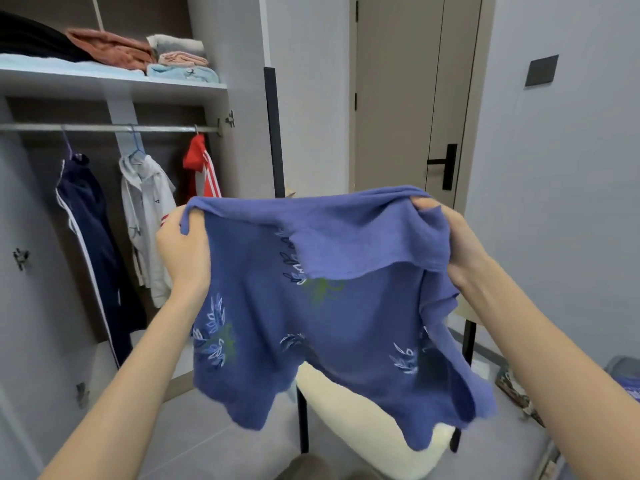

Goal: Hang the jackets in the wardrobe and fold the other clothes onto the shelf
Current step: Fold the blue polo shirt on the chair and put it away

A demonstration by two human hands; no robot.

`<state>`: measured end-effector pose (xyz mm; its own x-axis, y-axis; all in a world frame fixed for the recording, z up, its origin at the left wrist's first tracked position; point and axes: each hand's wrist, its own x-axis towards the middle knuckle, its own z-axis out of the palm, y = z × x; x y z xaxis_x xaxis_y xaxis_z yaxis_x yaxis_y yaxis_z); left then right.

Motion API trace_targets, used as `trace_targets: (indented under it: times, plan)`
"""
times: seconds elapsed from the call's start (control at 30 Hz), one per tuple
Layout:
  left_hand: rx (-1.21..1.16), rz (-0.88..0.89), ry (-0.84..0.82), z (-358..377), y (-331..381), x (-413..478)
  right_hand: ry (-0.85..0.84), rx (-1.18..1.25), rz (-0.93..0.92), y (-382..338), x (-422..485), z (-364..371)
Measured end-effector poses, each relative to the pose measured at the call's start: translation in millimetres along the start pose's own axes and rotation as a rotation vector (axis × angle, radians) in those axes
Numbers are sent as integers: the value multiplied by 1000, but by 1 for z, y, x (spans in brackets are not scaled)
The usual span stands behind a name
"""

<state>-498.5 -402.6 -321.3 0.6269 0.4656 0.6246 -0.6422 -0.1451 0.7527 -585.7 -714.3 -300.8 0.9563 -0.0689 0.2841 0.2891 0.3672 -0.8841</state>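
Left hand [183, 244] and right hand [457, 244] grip blue top [311, 323] aloft | cream chair [363, 417] behind it | jackets [149, 209] on rail [104, 128]

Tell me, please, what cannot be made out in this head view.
1. Most of the cream chair: hidden behind the blue top.
2. Lower part of the red jacket: hidden by the top and the left hand.
3. The black garment on the shelf: cut off by the left edge.
4. The patterned thing at the right: blurred, partly behind the right forearm.
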Motion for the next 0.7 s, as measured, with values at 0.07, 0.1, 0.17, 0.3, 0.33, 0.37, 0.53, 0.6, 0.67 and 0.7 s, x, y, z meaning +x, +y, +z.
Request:
trace_targets:
  times: [0.07,0.1,0.17,0.3,0.33,0.37,0.53,0.6,0.67,0.7]
  plan:
    - [-88,-28,-8,6,17,0,93,27,-38,-4,2,2]
    - [-128,-41,-10,9,24,-1,90,46,-41,-5,1,1]
    - [-182,-74,-29,13,30,0,19,72,42,0,0,-4]
    - [113,-203,-406,26,3,-6,295,-580,91,37,11,-36]
    - [284,-185,-529,29,-13,-10,316,-727,80,49,12,-42]
    - [458,-156,-640,31,-30,-16,288,-838,94,61,12,-49]
    - [853,-198,-909,42,-114,-54,123,-1289,302,133,23,-101]
    - [813,-279,-890,51,-144,-65,136,-1345,379,159,34,-121]
    - [741,-389,-809,61,-174,-70,181,-1331,429,181,45,-139]
    - [706,-442,-767,68,-192,-70,208,-1319,442,191,54,-149]
